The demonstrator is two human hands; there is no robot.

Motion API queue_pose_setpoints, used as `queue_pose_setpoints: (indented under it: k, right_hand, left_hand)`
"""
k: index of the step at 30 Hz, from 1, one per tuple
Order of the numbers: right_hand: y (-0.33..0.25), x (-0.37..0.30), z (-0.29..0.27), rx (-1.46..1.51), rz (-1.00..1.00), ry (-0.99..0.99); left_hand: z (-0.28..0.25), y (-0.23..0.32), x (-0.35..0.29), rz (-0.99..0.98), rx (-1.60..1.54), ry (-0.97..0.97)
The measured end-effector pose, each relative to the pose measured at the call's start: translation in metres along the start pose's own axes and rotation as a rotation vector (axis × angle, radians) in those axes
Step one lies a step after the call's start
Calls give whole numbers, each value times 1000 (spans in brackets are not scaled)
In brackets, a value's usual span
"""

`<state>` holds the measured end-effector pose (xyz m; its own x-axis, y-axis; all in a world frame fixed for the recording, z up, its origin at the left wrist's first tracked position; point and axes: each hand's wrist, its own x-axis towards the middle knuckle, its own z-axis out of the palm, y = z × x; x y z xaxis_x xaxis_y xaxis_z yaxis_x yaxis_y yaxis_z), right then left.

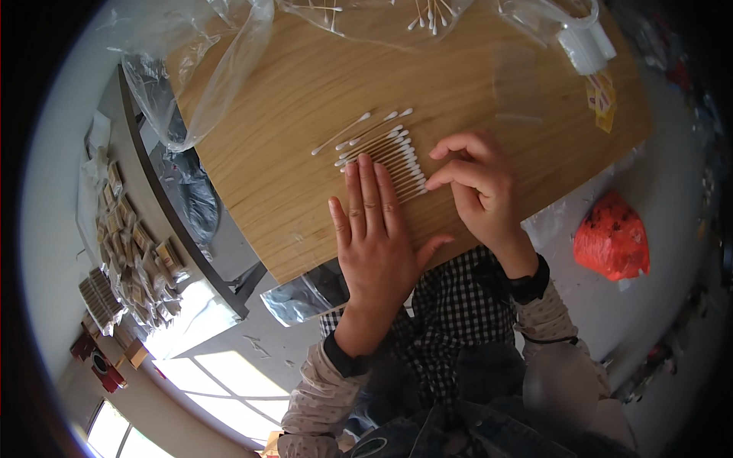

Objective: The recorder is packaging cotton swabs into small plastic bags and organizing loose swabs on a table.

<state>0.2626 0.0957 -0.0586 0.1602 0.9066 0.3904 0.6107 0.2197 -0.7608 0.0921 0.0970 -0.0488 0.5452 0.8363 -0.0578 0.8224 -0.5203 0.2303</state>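
Cotton swabs (397, 164) lie side by side in a slanting row on the wooden table (290, 206), their white tips lined up on the right. My left hand (374, 221) rests flat over the left part of the row, fingers stretched out and thumb spread, hiding some of the sticks. At the row's right end is my right hand (481, 183), its fingers bent and apart. One fingertip touches or nearly touches the lowest white tips; I see nothing held in it. Just beyond the row, a few loose swabs (341, 133) lie at uneven spacing.
Clear plastic bags (229, 84) spread along the far edge, with more swabs near them. A white bundle (586, 47) and a yellow packet (602, 99) sit at the far right. Many small packs (137, 252) cover a side table on the left. A red bag (612, 237) stands at right.
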Motion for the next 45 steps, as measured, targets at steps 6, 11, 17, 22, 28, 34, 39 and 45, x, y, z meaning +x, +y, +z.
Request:
queue_pose_setpoints:
  k: [6,11,17,22,28,34,39,45]
  right_hand:
    - [0,-2,0,17,4,-40]
    - [-1,-1,0,27,34,32]
    - [-1,-1,0,-13,18,4]
    - [-1,0,1,2,21,23]
    - [-10,7,-5,-104,-37,-109]
    - [-15,34,-21,-275,-188,-326]
    - [-16,38,-20,-266,-261,-462]
    - [-18,32,-18,-326,-283,-412]
  left_hand:
    - [1,-1,0,8,-10,14]
    - [1,-2,0,8,-15,25]
    - [2,-1,1,9,-26,30]
    - [1,-2,1,8,-20,26]
    - [3,-2,0,9,-39,39]
    - [1,-1,1,10,-51,41]
    - [1,-2,1,12,-50,51]
    - [3,-1,1,10,-44,58]
